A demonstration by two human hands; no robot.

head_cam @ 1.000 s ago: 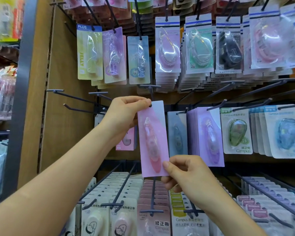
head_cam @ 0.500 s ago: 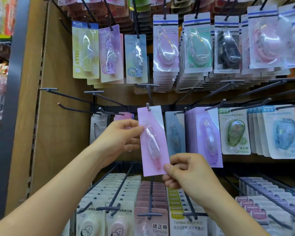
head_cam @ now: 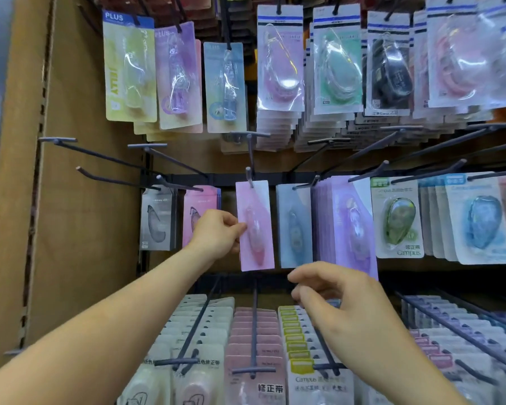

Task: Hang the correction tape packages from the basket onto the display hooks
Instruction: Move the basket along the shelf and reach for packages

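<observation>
Right hand (head_cam: 348, 302) released pink package (head_cam: 256, 226); blue package (head_cam: 294, 226) beside.

1 wide-angle view, worn on the head, faces the rack of display hooks (head_cam: 249, 174) square on and tilts a little downward. It stands near: the left hand (head_cam: 216, 235) reaches the pink package (head_cam: 256, 226) at mid-frame, with the right hand (head_cam: 343, 299) lower down and both forearms entering from the bottom edge. The bottom row (head_cam: 254, 331) is seen from above. A brown side panel (head_cam: 79, 200) fills the left.
</observation>
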